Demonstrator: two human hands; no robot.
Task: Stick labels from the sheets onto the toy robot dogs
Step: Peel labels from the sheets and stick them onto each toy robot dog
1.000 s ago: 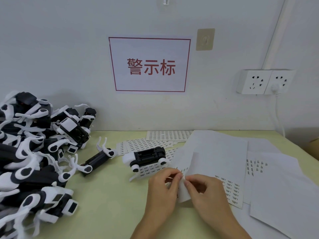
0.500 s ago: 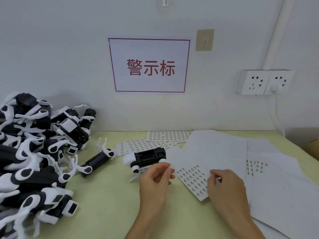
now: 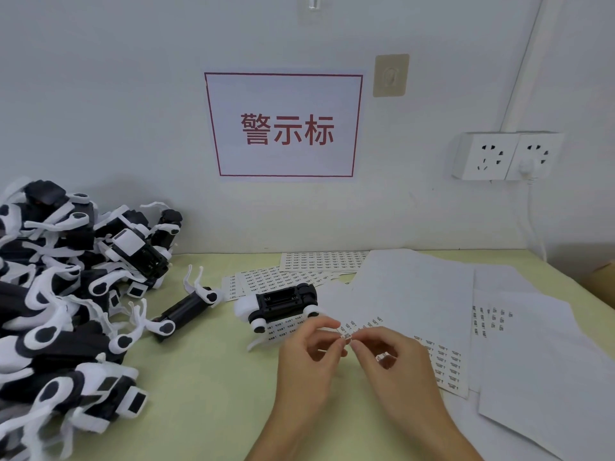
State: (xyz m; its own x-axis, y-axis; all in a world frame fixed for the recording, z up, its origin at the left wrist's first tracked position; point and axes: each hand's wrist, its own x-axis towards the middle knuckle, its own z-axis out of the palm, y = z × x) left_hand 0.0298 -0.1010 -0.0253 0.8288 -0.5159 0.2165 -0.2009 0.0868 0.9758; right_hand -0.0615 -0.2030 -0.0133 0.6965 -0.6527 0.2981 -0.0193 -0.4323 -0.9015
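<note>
Meeting over the label sheet, the left hand and right hand now pinch one small label between their fingertips; half a second ago they were apart, the right one pulling at the sheet. The label looks freed from its backing, so sticking comes next. The upturned toy dog lies on the desk just behind the hands, near the back edge; the pile of dogs fills the left side.

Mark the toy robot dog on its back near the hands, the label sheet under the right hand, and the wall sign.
toy robot dog (image 3: 279, 302), head view, black underside.
label sheet (image 3: 446, 364), head view, printed rows right of the hand.
wall sign (image 3: 286, 128), head view, red characters.
</note>
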